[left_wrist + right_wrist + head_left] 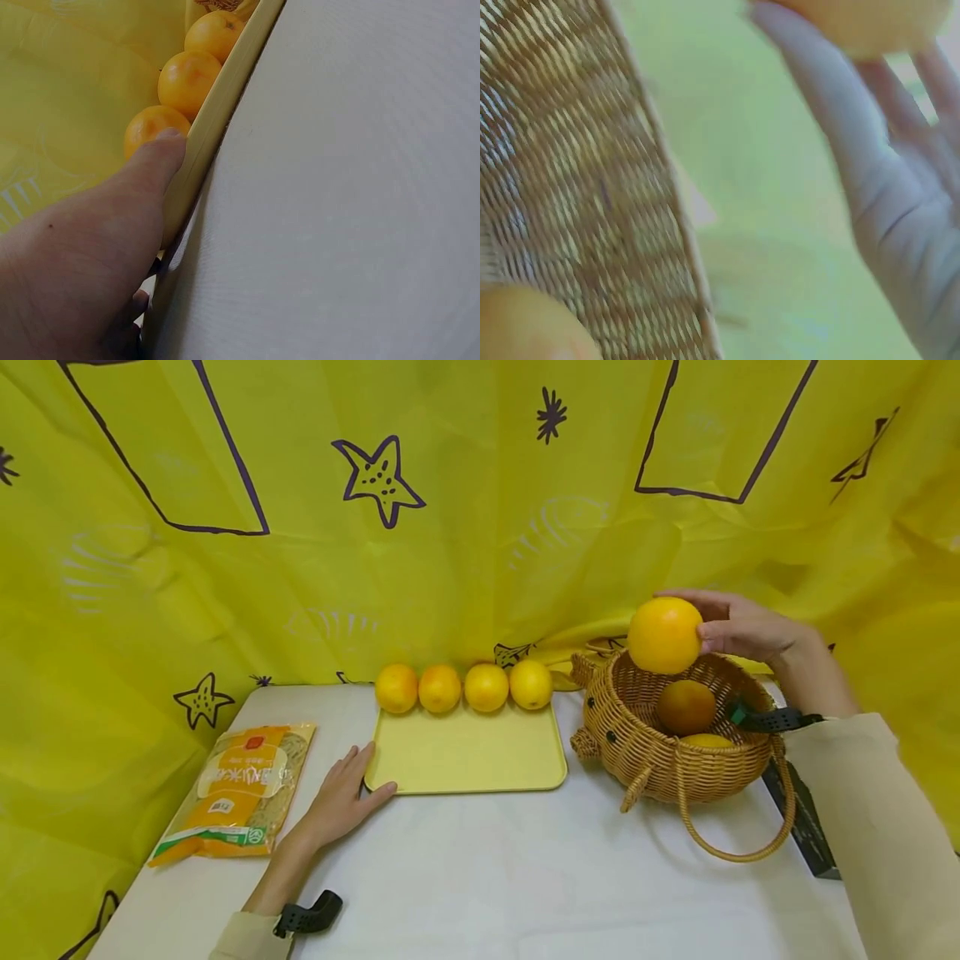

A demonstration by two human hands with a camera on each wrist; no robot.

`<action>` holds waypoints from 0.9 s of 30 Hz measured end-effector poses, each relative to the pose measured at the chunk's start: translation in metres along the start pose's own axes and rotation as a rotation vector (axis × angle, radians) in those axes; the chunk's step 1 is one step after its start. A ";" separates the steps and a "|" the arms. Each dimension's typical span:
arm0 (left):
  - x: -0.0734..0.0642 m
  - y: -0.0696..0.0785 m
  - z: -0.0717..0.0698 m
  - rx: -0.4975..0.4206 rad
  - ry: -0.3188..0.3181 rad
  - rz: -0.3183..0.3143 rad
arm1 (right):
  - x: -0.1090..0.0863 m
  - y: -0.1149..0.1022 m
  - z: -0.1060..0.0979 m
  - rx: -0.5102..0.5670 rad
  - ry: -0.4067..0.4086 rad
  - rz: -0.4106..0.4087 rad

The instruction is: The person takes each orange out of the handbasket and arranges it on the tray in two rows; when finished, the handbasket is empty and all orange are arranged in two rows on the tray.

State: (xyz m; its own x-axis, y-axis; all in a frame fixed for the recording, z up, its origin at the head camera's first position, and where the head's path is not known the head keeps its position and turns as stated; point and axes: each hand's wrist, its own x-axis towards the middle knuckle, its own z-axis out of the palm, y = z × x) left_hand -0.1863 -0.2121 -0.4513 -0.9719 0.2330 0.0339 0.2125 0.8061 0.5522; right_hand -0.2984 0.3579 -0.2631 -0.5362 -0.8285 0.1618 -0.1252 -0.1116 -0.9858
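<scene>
Above the wicker basket (645,760), my right hand (738,622) holds an orange (664,635) between thumb and fingers, clear of the basket's rim. The right wrist view shows the thumb (817,82) against the fruit's underside. Inside the basket are a darker, shaded orange (686,707) and part of another (707,741). My left hand (343,797) rests at the near left corner of a yellow tray (468,756), its thumb along the front rim and its fingers at the left side. Several oranges (486,687) stand in a row along the tray's back edge.
A bag of dried noodles (236,789) lies to the left of the tray. The basket's handle (738,857) hangs down in front of it. A dark flat box (806,827) lies right of the basket. A yellow patterned cloth (465,527) rises behind the white tabletop (525,877).
</scene>
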 end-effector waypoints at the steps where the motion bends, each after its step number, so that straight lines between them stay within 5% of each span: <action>1: 0.000 0.000 0.000 -0.002 0.002 0.000 | 0.005 0.001 0.007 0.050 0.037 -0.053; 6: 0.000 0.000 -0.001 0.004 0.007 0.006 | 0.031 0.004 0.053 0.260 0.277 -0.205; 12: 0.000 -0.001 -0.001 0.007 0.006 0.008 | 0.050 0.009 0.101 0.342 0.415 -0.139; 18: 0.002 -0.002 0.000 0.002 0.007 0.012 | 0.061 0.022 0.135 0.365 0.390 -0.098; 27: 0.001 -0.001 -0.001 0.005 0.002 0.005 | 0.074 0.038 0.155 0.381 0.318 -0.059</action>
State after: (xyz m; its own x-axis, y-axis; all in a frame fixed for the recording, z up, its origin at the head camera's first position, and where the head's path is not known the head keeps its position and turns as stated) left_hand -0.1873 -0.2135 -0.4507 -0.9711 0.2357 0.0386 0.2178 0.8076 0.5480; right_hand -0.2140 0.2072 -0.2953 -0.7725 -0.6133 0.1648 0.1193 -0.3949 -0.9109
